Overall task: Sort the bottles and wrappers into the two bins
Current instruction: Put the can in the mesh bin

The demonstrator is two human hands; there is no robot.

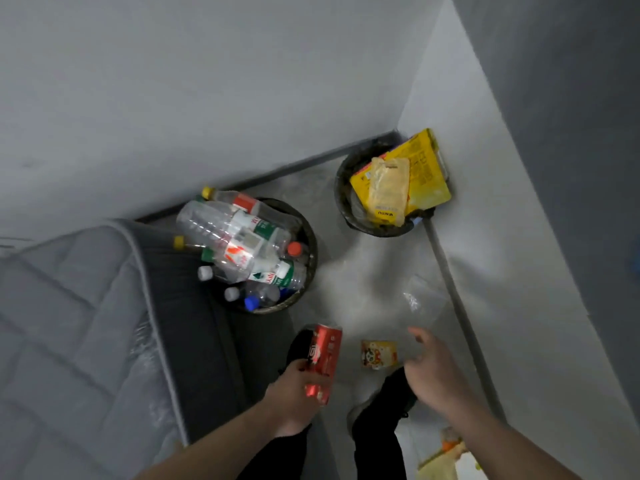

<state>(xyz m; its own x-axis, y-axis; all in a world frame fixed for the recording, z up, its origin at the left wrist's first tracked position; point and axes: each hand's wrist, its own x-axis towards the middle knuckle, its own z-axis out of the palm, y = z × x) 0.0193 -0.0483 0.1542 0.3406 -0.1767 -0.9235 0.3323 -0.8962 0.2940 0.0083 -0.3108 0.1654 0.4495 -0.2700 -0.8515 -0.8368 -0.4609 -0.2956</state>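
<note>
Left hand (pixel 294 393) grips a red can (pixel 323 362) near the bottle bin (pixel 310 237); right hand (pixel 429 368) hangs released above a wrapper (pixel 378 355).

The can (pixel 323 363) in my left hand (pixel 294 393) is bright red with white lettering and a dark patch on its side. The small wrapper (pixel 378 355) on the floor is yellow with a red and white printed figure. In the near bin (pixel 310 237), dark-rimmed, my clear bottles (pixel 239 251) carry yellow, orange-red, white and blue caps, and labels in red, white and green. The far bin (pixel 343 206) is black, holding big yellow wrappers (pixel 420 174) with darker yellow print and one paler, tan pouch (pixel 388 192) with a yellow band. My shoes (pixel 384 407) are black. The mattress (pixel 62 323) is grey with a quilted stitch pattern, its side darker charcoal. The walls (pixel 173 81) are pale grey
</note>
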